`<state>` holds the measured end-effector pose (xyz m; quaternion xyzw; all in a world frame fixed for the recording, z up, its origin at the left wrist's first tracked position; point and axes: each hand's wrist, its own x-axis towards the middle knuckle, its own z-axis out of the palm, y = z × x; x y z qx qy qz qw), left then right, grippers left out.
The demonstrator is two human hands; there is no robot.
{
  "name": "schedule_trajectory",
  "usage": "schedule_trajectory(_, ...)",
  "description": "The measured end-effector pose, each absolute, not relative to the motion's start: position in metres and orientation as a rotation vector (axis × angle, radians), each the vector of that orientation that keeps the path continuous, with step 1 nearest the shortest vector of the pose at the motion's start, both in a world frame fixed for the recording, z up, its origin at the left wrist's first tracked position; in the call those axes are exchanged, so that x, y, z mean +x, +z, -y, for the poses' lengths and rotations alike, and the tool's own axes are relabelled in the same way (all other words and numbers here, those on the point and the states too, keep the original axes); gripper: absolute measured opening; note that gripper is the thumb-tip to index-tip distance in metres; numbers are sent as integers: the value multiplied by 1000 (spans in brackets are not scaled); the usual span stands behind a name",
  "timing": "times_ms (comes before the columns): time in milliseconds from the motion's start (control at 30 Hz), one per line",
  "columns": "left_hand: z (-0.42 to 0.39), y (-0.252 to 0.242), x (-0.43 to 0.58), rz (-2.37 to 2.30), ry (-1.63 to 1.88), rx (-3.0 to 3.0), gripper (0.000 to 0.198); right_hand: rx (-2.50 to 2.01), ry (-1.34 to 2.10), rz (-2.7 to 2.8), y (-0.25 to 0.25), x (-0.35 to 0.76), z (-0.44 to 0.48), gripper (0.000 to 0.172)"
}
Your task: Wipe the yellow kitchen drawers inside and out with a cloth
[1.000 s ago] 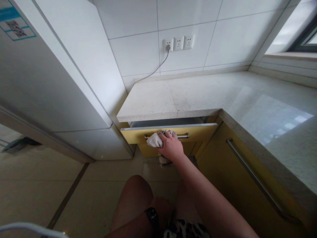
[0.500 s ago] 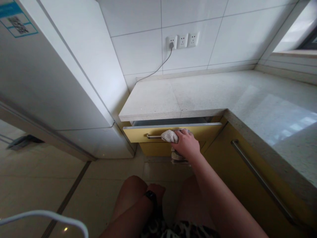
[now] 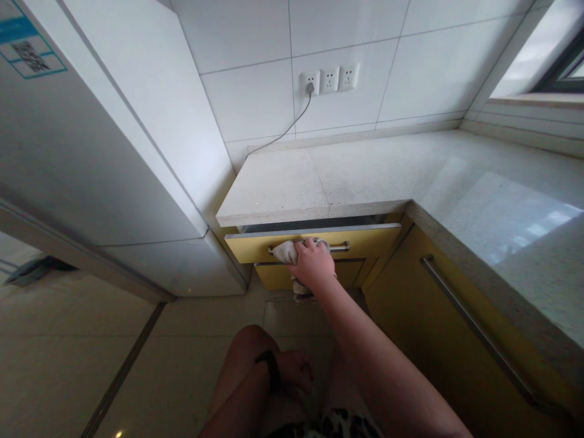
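My right hand is closed around a greyish-white cloth and presses it against the metal handle of a yellow drawer. Part of the cloth hangs below my palm, in front of the lower drawer front. The upper drawer is pulled out a little, with a dark gap under the countertop; its contents are hidden. Low down by my knee, my left hand has its fingers curled, with nothing visible in them. A dark band circles that wrist.
A pale stone countertop overhangs the drawers and turns along the right. Below it, a yellow cabinet door has a long metal handle. A white fridge stands left. Wall sockets hold a plugged cord.
My right hand has slid left along the drawer handle with the cloth, uncovering the handle's right end. My left hand has shifted slightly by my knee. A white cable at lower left has left view.
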<state>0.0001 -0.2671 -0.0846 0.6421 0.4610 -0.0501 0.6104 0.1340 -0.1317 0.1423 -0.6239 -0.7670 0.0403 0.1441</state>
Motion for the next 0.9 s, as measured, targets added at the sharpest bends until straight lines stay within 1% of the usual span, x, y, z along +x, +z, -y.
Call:
schedule_trajectory(67,263,-89,-9,-1199,0,1433,38,-1745,148,2245,140,122,132,52)
schedule_trajectory(167,257,-92,-20,-1379,93,1440,31,-1722,161,2247,138,127,133,57)
schedule_trajectory(267,256,-93,-24,-1447,150,1450,24,-1785,119,2162,135,158,134,58)
schedule_trajectory(467,262,-97,-18,-1395,132,1455,19,-1933,39,1775,127,256,139,55)
schedule_trajectory(600,262,-100,-9,-1396,62,1442,19,-1857,-79,1445,125,296,126,59)
schedule_trajectory(667,261,-101,-5,-1417,25,1453,19,-1819,-85,1354,122,302,117,60)
schedule_trajectory(767,261,-101,-1,-1442,-24,1496,17,-1788,-62,1280,106,298,110,65)
schedule_trajectory(833,261,-101,1,-1450,-55,1528,16,-1789,-29,1243,85,290,111,71)
schedule_trajectory(867,262,-101,1,-1452,-67,1543,17,-1797,14,1225,72,287,113,71)
schedule_trajectory(900,262,-100,1,-1454,-76,1557,17,-1810,74,1215,58,283,116,67)
